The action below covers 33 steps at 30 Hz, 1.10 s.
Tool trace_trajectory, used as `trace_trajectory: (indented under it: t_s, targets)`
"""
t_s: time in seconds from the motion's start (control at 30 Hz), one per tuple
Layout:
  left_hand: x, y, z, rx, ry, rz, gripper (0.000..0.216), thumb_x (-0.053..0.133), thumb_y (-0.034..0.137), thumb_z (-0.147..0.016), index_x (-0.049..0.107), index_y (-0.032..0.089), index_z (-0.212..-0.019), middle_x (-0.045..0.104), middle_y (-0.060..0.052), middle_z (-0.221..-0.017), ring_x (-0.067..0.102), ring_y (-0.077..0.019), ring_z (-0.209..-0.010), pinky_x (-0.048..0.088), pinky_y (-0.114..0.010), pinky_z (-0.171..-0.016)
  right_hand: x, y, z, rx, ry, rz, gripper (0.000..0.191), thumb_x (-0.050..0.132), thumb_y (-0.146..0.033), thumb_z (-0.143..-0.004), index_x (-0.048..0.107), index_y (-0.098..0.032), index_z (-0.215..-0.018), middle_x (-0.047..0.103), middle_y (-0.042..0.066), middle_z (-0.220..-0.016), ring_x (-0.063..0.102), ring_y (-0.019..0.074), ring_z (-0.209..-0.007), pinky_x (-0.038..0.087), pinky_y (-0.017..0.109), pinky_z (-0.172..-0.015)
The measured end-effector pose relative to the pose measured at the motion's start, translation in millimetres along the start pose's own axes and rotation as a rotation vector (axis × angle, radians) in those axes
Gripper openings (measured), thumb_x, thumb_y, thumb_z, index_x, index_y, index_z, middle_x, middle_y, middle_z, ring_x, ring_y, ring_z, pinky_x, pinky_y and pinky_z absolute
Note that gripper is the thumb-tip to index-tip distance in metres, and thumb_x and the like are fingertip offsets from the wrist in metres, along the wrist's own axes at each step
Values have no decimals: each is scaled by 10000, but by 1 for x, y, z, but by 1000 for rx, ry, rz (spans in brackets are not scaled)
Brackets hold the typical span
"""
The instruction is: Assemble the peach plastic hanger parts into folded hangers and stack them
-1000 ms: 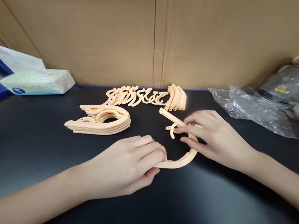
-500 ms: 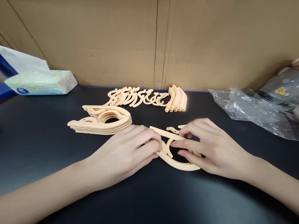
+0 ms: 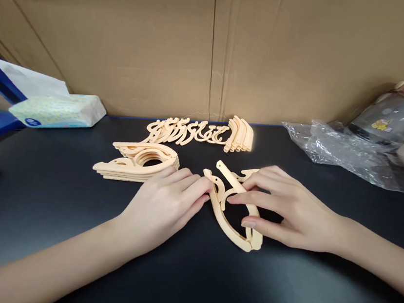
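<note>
Free rm: tbl [image 3: 185,287] front, nr edge.
Btwn L hand [image 3: 172,199] & R hand [image 3: 286,211], beige hanger [image 3: 225,224] blocks; beige stack [image 3: 129,168] blocks past L hand, loose pcs [image 3: 240,135] rear, plastic bag [image 3: 321,141] R rear.

The left forearm [image 3: 81,250], toward 8 o'clock, and right forearm [image 3: 374,251], toward 4 o'clock, are bare and slim. The left hand [image 3: 166,201] and right hand [image 3: 287,206] are bare too, with slender fingers [image 3: 264,199].
</note>
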<state>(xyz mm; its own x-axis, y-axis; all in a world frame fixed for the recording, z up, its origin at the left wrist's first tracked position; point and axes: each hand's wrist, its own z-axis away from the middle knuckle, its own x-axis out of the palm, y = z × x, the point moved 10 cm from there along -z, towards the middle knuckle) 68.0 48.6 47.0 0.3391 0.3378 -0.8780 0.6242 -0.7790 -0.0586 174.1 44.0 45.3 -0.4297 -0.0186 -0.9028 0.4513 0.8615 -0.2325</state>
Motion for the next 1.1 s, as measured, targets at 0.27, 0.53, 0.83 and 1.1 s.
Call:
trace_trajectory:
  t_s: [0.27, 0.53, 0.83, 1.1]
  targets:
    - [7, -13, -1, -187, -54, 279, 96, 542, 253, -918, 577, 179, -968, 635, -11, -868, 567, -170, -775, 432, -308, -690, 9, -8, 0, -54, -39, 41, 385, 488, -384, -972, 571, -173, -1283, 624, 59, -900, 566, 181, -831, 419, 371, -837]
    - [7, -15, 4, -260, -52, 248, 197, 626, 298, -844, 560, 168, -977, 609, -22, -866, 575, -200, -784, 453, -344, -690, 14, -19, -3, -108, -75, 160, 420, 457, -413, -982, 542, -153, -1301, 644, 85, -981, 561, 207, -874, 428, 367, -803]
    - [-2, -4, 2, -214, -29, 174, 179, 600, 160, -815, 548, 178, -985, 637, -11, -878, 591, -185, -779, 450, -304, -663, 18, -45, 0, -264, -16, 360, 306, 380, -103, -988, 638, -127, -1149, 621, 25, -758, 551, 163, -719, 420, 318, -715]
    - [6, 2, 0, -56, -59, 139, 129, 534, 134, -924, 597, 151, -1036, 690, -25, -954, 599, -201, -820, 473, -329, -722, 44, -71, 39, -369, -52, 340, 299, 399, -139, -967, 666, -118, -1100, 607, 30, -698, 548, 168, -624, 462, 322, -574]
